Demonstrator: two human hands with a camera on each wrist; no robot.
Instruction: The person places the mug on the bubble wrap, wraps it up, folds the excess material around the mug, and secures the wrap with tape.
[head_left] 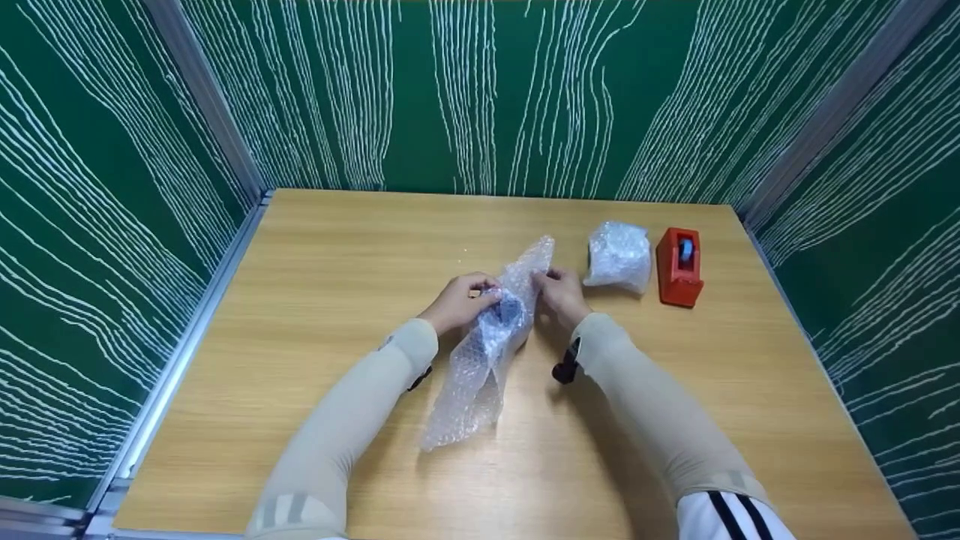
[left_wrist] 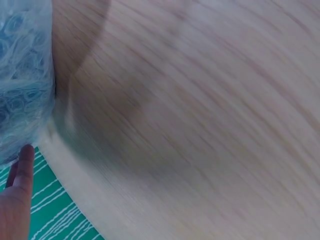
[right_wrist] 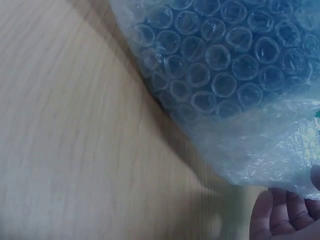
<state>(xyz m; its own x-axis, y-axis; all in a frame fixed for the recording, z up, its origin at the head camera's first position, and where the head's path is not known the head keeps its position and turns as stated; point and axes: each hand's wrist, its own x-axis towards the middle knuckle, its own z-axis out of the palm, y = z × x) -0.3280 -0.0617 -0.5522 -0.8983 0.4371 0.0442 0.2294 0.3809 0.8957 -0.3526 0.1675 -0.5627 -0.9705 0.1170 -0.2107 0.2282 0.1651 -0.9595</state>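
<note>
A sheet of clear bubble wrap lies around a bluish object in the middle of the table, its kind blurred by the plastic. One long end trails toward the near edge, and the other points away to the upper right. My left hand holds the wrapped object from the left, thumb on top. In the left wrist view its fingers touch the side of the bubble wrap. On the right, my right hand pinches the far end of the sheet. Large bubbles of the wrap fill the right wrist view's upper right.
A second bubble-wrapped bundle sits at the back right of the wooden table. Beside it stands a red tape dispenser with a blue roll. Green panels with white lines enclose the table at the back and sides.
</note>
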